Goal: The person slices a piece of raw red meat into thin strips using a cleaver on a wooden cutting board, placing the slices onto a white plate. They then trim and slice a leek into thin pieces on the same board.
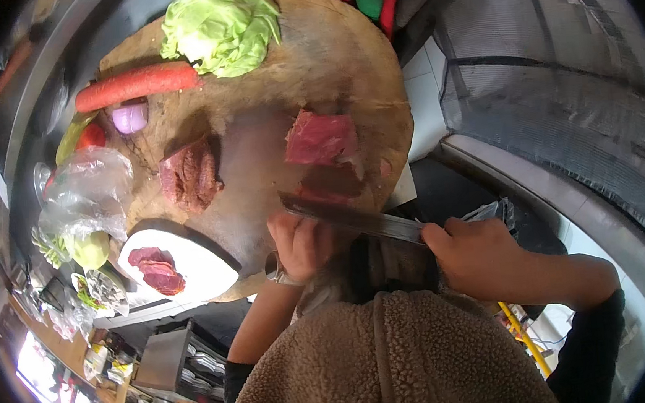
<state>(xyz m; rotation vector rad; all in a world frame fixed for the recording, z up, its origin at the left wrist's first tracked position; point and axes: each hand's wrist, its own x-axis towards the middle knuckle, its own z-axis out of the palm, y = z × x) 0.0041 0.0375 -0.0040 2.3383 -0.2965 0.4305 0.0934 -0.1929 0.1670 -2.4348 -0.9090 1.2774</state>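
Note:
My right hand (479, 254) grips the near end of a knife (352, 216), whose blade slants up and left across the round wooden chopping block (345, 61). Close against the blade, my left hand (302, 249) has its fingers curled down; what lies under them is hidden. A strip of red meat (324, 192) shows just beyond the blade, partly covered by it. Farther up the block lies a larger piece of red meat (321, 137). A darker brownish-red chunk of meat (191, 175) sits left of centre. Several meat slices (156, 271) rest on a white plate (207, 269) at the block's lower left.
At the block's far side are a cabbage (221, 29), a large carrot (137, 85) and a purple onion piece (130, 118). A clear plastic bag (88, 187) and a pale green vegetable (89, 249) lie at left. A mesh screen (546, 66) stands at right.

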